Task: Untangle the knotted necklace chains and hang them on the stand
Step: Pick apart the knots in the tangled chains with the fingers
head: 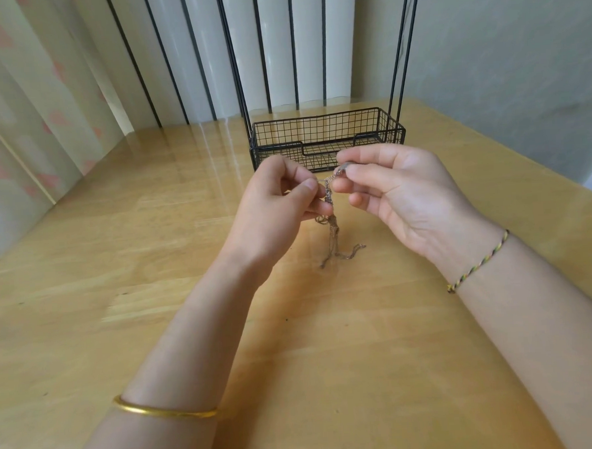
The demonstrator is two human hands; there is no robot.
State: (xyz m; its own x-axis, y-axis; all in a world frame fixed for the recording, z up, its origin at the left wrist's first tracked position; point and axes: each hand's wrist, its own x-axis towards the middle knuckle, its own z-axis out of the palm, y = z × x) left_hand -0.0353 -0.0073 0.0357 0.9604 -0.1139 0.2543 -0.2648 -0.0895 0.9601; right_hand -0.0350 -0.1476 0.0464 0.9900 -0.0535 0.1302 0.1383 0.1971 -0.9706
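Fingertips (309, 186) of left hand (276, 208) pinch knotted chains (332, 229); right hand (402, 188) pinches same clump just beside. Chains hang between hands, tails reaching table (152, 266). Knot not yet undone, no chain on visible part of stand (316, 118): task seemingly barely begun.

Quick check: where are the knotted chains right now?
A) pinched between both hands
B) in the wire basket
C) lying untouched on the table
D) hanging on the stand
A: the left hand and right hand both pinch the chains in front of the stand, loose ends trailing to the table.
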